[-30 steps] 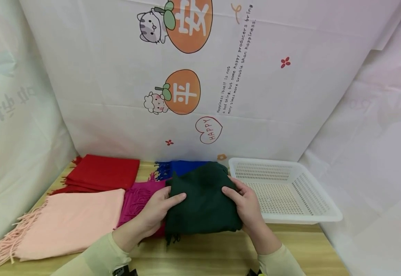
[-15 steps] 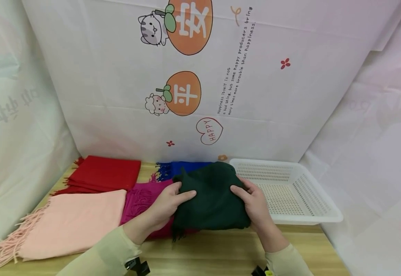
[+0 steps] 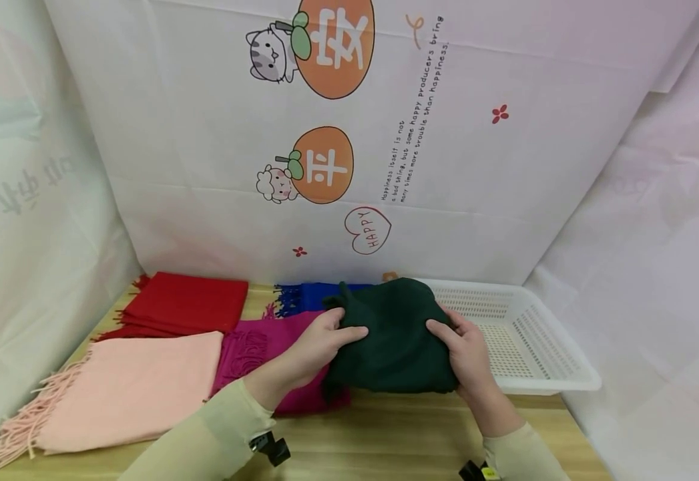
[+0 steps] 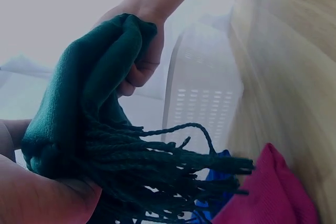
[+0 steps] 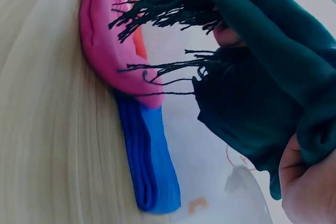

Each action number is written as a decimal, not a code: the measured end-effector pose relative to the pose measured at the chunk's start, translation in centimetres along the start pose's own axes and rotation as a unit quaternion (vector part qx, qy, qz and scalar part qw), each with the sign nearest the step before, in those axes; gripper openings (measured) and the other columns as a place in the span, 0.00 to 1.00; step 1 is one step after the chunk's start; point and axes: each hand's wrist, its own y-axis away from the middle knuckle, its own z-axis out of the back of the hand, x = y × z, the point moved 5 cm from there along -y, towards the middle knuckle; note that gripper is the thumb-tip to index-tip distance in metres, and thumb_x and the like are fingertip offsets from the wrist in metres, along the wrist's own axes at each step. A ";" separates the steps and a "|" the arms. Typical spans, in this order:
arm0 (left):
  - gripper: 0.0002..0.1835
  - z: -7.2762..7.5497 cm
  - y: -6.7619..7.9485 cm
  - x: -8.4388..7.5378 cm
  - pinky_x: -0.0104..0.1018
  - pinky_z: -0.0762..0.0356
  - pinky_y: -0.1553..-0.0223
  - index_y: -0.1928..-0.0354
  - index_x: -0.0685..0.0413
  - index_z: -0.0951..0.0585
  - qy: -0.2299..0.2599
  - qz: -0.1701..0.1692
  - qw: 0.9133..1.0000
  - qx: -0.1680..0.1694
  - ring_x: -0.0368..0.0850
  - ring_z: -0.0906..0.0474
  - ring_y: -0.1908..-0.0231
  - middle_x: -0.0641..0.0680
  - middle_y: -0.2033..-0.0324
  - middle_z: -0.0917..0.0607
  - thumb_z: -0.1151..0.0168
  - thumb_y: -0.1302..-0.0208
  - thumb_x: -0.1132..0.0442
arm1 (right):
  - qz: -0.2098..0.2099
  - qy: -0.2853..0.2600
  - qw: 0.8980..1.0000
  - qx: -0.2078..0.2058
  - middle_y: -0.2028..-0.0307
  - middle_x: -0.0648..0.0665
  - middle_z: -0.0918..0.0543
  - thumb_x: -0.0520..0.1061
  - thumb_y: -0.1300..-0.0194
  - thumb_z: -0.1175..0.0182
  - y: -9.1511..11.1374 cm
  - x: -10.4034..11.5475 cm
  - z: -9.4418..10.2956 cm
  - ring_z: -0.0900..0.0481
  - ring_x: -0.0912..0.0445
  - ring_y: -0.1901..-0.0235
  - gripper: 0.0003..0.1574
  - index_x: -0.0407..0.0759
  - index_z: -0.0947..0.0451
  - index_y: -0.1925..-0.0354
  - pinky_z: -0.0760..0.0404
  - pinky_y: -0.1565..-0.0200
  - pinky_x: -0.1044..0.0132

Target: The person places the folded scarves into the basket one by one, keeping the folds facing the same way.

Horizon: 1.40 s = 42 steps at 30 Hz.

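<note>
A folded dark green scarf [image 3: 394, 341] with fringed ends is held up off the table between both hands. My left hand [image 3: 319, 341] grips its left edge, thumb on top and fingers beneath. On the opposite edge my right hand [image 3: 466, 347] holds it the same way. In the left wrist view the green fringe [image 4: 157, 166] hangs loose below the folds. From the right wrist view, the scarf [image 5: 262, 93] is clear above the tabletop. Behind and left of it lies a folded magenta scarf [image 3: 277, 334], partly covered by my left hand and the green scarf.
A white perforated plastic basket [image 3: 565, 347] stands at the right, its left part hidden by the green scarf. Folded red [image 3: 189, 300], pink [image 3: 133, 384] and blue scarves [image 3: 313, 294] lie on the wooden table [image 3: 379, 441]. White printed sheeting [image 3: 445, 240] encloses the back and sides.
Both hands have carried the green scarf to the right, toward the basket, and it now overlaps the basket's left end in the head view. More of the magenta scarf shows.
</note>
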 end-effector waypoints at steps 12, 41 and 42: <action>0.31 -1.9 -2.4 -0.5 0.49 0.17 0.34 0.23 0.65 0.30 -0.037 0.001 0.999 0.011 0.51 0.17 0.35 0.58 0.31 0.19 0.35 0.17 0.55 | 0.003 0.026 1.000 -0.011 0.41 0.53 0.12 0.47 0.18 0.32 -0.8 0.0 2.6 0.14 0.59 0.44 0.35 0.35 0.25 0.22 0.15 0.44 0.69; 0.36 -6.2 -7.3 1.3 0.58 0.23 0.28 0.16 0.61 0.35 -0.059 -0.003 0.998 0.020 0.55 0.24 0.28 0.58 0.24 0.26 0.36 0.20 0.61 | -0.017 0.141 0.988 -0.055 0.44 0.65 0.17 0.56 0.18 0.32 -3.0 -2.1 10.3 0.21 0.66 0.44 0.40 0.40 0.27 0.19 0.22 0.45 0.77; 0.35 -6.3 -7.5 1.4 0.57 0.23 0.29 0.17 0.60 0.34 -0.060 -0.004 0.998 0.021 0.54 0.24 0.28 0.58 0.25 0.25 0.36 0.20 0.61 | -0.018 0.144 0.988 -0.057 0.44 0.66 0.17 0.56 0.18 0.32 -3.1 -2.2 10.5 0.21 0.66 0.44 0.40 0.40 0.27 0.19 0.22 0.45 0.77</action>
